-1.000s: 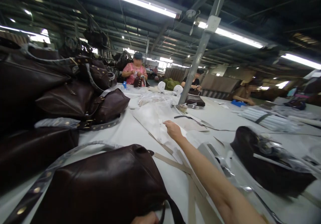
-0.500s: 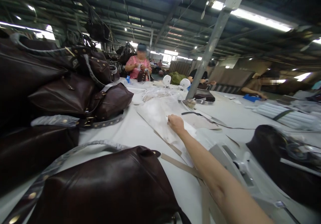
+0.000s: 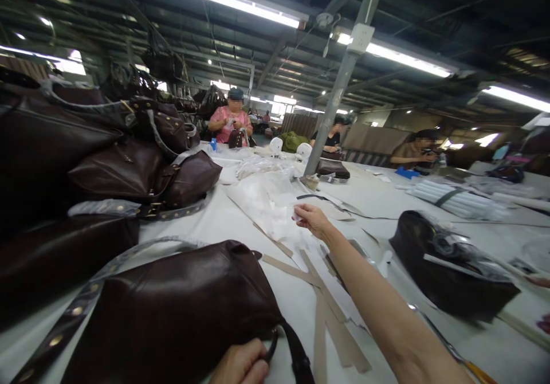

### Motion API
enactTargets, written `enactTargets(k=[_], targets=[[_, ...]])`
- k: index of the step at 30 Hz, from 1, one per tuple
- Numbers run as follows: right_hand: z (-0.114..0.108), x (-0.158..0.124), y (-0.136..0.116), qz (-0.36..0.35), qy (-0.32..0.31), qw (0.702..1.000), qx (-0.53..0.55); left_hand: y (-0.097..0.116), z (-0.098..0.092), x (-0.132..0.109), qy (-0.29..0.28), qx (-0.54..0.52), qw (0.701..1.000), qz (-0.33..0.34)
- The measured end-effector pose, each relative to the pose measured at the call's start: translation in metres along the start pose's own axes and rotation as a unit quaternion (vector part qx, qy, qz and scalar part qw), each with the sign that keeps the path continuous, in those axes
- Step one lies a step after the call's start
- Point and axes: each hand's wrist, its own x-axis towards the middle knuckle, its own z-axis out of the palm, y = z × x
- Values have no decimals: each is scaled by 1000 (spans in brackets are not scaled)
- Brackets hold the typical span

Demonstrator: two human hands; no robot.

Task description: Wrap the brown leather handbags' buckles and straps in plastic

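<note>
My right hand (image 3: 312,219) reaches far out over the white table (image 3: 223,223) and pinches the edge of a thin white plastic sheet (image 3: 268,200), lifting it a little. My left hand (image 3: 243,364) is at the bottom edge, fingers curled on the black strap ring of a dark brown leather bag (image 3: 172,315) lying in front of me. Tan paper strips (image 3: 320,309) lie crossed on the table under my right forearm.
A pile of brown studded leather bags (image 3: 107,160) fills the left side. A black bag wrapped in clear plastic (image 3: 447,266) lies at the right. White rolls (image 3: 455,200) lie beyond it. A grey post (image 3: 333,103) rises from the table. Other people sit at the far end.
My right hand has closed on the plastic sheet and raised it off the table. My left hand has come back into view on the bag's strap ring.
</note>
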Motion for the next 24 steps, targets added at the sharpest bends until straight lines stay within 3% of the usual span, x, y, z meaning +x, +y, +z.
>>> enactTargets(k=[4,8,10,12,14,17,20,24], targets=[[3,-122,-8,60,-13,988,141,29,2,-12,-8,-107,992,-69],[28,-260,-5,147,1,957,248,43,16,-18,84,-202,973,-78],[47,-311,0,178,24,947,266,45,28,-24,93,-283,953,-58],[67,-343,6,194,49,941,273,47,41,-32,82,-355,931,-26],[84,-359,12,195,63,942,266,49,53,-38,85,-378,922,-5],[97,-359,16,180,27,954,239,49,62,-41,151,-345,926,-13],[92,-346,14,177,-3,958,223,50,58,-42,202,-335,920,-25],[86,-316,11,254,-17,937,238,52,49,-48,192,-351,915,-49]])
